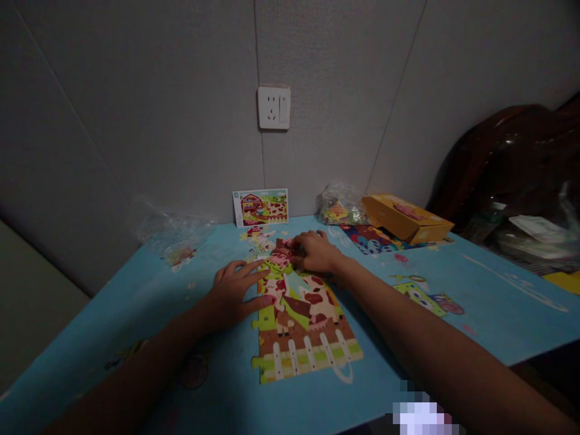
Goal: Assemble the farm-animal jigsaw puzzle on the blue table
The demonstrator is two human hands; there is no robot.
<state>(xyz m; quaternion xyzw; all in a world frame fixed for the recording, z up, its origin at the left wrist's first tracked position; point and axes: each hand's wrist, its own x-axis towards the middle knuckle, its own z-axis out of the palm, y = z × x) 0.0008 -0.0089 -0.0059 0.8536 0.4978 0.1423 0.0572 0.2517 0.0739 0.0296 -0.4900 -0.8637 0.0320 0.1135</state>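
A partly joined farm jigsaw puzzle [303,329] with cows and a white fence lies on the blue table [489,302]. My left hand [235,290] rests flat on the puzzle's left edge, fingers spread apart. My right hand [315,251] sits at the puzzle's top edge, fingers curled down and pressing on a piece there; what is under the fingertips is hidden. A few loose pieces [258,237] lie just beyond the puzzle. A small reference picture card [261,206] of the farm scene leans against the wall.
A yellow puzzle box [405,217] lies at the back right, next to a clear bag of pieces [338,208]. A crumpled clear plastic bag [174,232] sits back left. A wall socket [273,107] is above. Dark clutter [521,181] stands at the right edge.
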